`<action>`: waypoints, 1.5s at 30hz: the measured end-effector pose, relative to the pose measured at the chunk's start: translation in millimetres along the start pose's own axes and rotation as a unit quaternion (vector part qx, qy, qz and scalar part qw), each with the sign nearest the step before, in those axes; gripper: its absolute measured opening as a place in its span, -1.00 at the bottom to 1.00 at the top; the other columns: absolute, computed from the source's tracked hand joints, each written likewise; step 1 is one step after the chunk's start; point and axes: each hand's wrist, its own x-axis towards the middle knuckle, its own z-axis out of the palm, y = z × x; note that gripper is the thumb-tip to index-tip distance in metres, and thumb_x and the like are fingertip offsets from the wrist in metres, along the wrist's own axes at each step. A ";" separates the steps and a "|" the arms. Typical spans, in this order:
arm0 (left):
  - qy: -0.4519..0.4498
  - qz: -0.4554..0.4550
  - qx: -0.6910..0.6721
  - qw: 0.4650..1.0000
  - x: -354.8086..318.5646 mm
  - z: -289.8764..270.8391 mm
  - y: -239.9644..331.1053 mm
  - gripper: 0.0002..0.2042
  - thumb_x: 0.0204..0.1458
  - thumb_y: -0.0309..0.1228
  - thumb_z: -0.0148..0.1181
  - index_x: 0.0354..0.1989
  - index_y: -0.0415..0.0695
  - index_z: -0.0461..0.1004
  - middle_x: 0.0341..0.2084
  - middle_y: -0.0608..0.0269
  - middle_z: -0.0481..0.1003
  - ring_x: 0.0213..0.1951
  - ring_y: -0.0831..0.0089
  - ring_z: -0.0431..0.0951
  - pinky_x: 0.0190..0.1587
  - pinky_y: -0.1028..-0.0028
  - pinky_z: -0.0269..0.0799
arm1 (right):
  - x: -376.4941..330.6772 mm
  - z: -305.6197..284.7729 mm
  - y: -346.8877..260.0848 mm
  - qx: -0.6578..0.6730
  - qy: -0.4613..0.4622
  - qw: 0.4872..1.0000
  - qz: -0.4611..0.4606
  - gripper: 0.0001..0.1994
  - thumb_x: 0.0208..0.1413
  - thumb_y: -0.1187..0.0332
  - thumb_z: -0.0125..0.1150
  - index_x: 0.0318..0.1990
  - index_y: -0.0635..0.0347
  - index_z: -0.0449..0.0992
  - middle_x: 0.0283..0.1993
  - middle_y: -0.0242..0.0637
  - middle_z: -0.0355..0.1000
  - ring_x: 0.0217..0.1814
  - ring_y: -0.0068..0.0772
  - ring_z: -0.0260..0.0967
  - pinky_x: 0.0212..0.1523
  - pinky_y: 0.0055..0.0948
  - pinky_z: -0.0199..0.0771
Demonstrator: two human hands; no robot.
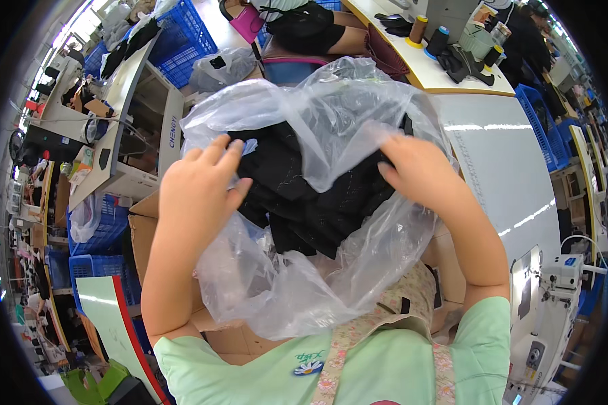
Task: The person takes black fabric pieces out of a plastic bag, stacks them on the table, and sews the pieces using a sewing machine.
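A: As the clear plastic bag (270, 290) gapes in front of the wearer's body, how are the hands disposed?

B: The left hand (206, 172) lies at the bag's left side, open, its thumb apart from the curved fingers. The right hand (415, 162) lies opposite, fingers bent at the film; whether they grip it cannot be told.

A: Where is the black fabric (304, 202)?

B: Heaped inside the bag, between the hands, its surface flecked with pale specks. A small light-blue piece (249, 146) shows beside the left fingertips.

A: What obstructs the heap?

B: A fold of film (311, 135) droops from the far rim across its middle, covering part of the fabric. The bag and left forearm partly hide a cardboard box (142, 250).

A: And the surroundings?

B: To the right, a grey worktop (493, 155) flanks the forearm, with a white sewing machine (554, 277) nearer the wearer. Beyond, a yellow-edged worktop (412, 64) bears a spool of brown thread (417, 30) and other spools; to its left sits a person (304, 30). At left, blue plastic crates (101, 226) stand behind a red-edged, pale green board (101, 297).
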 end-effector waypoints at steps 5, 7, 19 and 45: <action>0.083 0.242 -0.004 0.967 34.1 30.0 40.8 -0.71 -0.13 -0.37 0.23 -0.18 -0.15 0.52 -0.20 0.17 0.53 -0.28 0.20 0.48 -0.21 0.28 0.42 | 31.0 -13.7 15.8 -0.054 0.210 0.975 -0.039 -0.36 -0.04 0.48 0.08 0.28 0.10 0.12 0.24 -0.04 0.19 0.18 -0.04 0.25 0.10 -0.19 0.32; 0.000 0.226 -0.068 0.972 52.2 51.0 49.1 -0.71 -0.11 -0.38 0.21 -0.18 -0.18 0.52 -0.26 0.16 0.54 -0.30 0.17 0.48 -0.21 0.27 0.42 | 43.9 -17.1 16.9 0.178 0.191 0.965 -0.039 -0.33 -0.03 0.52 0.03 0.32 0.08 0.07 0.36 -0.06 0.03 0.33 -0.03 0.08 0.24 -0.25 0.19; -0.125 -0.049 -0.421 0.897 137.9 129.0 91.1 -0.72 -0.02 -0.37 0.23 -0.25 -0.35 0.46 -0.56 0.25 0.47 -0.50 0.58 0.45 -0.40 0.53 0.34 | 40.4 -19.1 32.3 0.244 0.216 0.945 -0.033 -0.43 0.07 0.50 -0.04 0.30 0.09 0.13 0.32 -0.05 0.11 0.36 -0.05 0.05 0.29 -0.29 0.10; -0.132 0.011 -0.824 0.550 -1.4 54.4 38.2 -0.32 -0.04 -0.58 0.18 0.30 -0.20 0.03 0.16 0.16 0.27 0.18 0.37 0.29 0.20 0.37 0.20 | -18.4 -10.3 18.5 0.666 0.014 0.746 -0.002 -0.52 0.07 0.58 0.12 0.18 0.31 0.24 0.10 -0.29 0.37 0.12 -0.52 0.29 0.16 -0.45 0.26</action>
